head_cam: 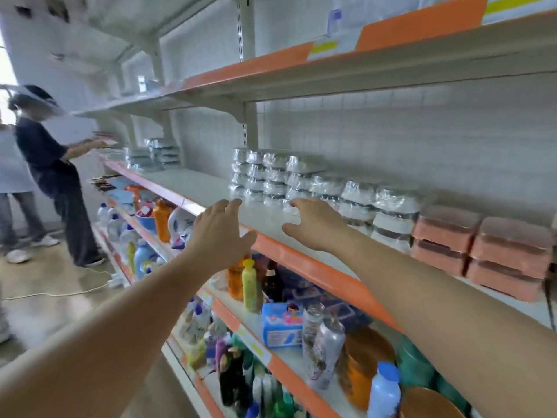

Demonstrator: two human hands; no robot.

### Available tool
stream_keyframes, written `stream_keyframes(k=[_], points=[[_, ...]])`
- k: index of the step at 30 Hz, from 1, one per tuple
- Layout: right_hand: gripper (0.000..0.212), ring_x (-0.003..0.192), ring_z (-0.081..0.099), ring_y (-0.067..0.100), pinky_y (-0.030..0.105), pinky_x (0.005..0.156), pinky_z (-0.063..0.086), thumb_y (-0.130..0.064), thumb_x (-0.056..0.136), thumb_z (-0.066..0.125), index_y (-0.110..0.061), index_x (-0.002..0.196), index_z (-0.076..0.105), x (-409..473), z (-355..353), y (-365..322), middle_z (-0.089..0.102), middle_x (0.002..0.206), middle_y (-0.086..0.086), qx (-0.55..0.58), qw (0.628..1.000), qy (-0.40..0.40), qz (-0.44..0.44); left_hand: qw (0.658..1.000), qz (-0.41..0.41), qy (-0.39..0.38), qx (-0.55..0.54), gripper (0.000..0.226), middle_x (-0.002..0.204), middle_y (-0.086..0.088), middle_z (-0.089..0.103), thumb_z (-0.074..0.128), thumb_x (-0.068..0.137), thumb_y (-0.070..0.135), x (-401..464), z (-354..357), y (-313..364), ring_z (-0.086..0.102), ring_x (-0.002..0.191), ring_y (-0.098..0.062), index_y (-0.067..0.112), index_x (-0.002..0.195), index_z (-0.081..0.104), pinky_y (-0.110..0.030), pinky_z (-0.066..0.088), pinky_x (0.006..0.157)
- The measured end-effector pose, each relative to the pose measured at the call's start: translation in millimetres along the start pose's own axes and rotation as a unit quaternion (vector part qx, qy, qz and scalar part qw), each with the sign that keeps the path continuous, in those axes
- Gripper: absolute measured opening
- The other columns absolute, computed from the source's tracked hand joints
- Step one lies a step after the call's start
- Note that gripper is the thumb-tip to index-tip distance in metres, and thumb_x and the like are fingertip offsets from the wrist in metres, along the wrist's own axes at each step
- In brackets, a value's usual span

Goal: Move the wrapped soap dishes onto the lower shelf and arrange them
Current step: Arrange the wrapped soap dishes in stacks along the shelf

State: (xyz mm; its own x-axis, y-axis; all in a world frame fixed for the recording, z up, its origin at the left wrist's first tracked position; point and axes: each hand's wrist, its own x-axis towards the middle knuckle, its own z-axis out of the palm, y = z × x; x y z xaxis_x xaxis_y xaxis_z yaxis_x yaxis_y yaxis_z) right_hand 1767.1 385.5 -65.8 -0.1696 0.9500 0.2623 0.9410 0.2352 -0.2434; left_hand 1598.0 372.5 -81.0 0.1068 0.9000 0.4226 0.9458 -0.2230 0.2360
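Both hands are reaching out over the front edge of the middle shelf [211, 188] and neither one's holding anything. The left hand [221, 233] has its fingers spread wide, hovering above the orange price strip [304, 260]. The right hand [316, 223] is open and relaxed too, fingertips just beside the nearest stack of wrapped soap dishes [301, 182]. Those clear-wrapped dishes sit in stacked rows toward the back of the shelf, running off to the right, with pink soap dishes [482, 245] stacked at the right end. More wrapped stacks [153, 155] sit near the shelf's far left end. The lower shelf [289, 354] is packed with bottles [250, 285] and a blue pack [281, 325]. A person in dark clothes [51, 176] stands at the far left.
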Motion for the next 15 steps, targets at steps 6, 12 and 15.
stream_keyframes(k=[6,12,15], points=[[0.059,0.129,0.039,0.029,0.039,0.101,0.039,-0.037,0.091,0.052,-0.014,0.142,0.035,118,29,-36,0.04,0.142,0.012,0.033,0.998,-0.018,-0.043,0.999,-0.047,0.009,0.016,0.071,0.15,-0.011,0.027,0.053,0.091,0.039,84,1,-70,0.027,0.137,-0.028,0.013,0.147,0.019,-0.04,0.023,0.113],[0.056,0.129,0.038,0.03,0.038,0.103,0.035,-0.036,0.091,0.051,-0.012,0.14,0.037,221,75,-90,0.038,0.141,0.014,0.047,0.995,-0.046,-0.072,0.996,-0.088,0.013,-0.005,0.07,0.152,-0.01,0.024,0.055,0.091,0.036,146,15,-154,0.025,0.138,-0.027,0.014,0.147,0.02,-0.039,0.025,0.111],[0.055,0.127,0.04,0.032,0.038,0.104,0.035,-0.037,0.09,0.051,-0.011,0.137,0.04,274,104,-124,0.041,0.138,0.016,0.049,0.994,-0.047,-0.08,0.995,-0.095,0.016,0.009,0.07,0.151,-0.009,0.027,0.056,0.09,0.038,178,24,-211,0.032,0.135,-0.028,0.014,0.147,0.022,-0.038,0.03,0.109]])
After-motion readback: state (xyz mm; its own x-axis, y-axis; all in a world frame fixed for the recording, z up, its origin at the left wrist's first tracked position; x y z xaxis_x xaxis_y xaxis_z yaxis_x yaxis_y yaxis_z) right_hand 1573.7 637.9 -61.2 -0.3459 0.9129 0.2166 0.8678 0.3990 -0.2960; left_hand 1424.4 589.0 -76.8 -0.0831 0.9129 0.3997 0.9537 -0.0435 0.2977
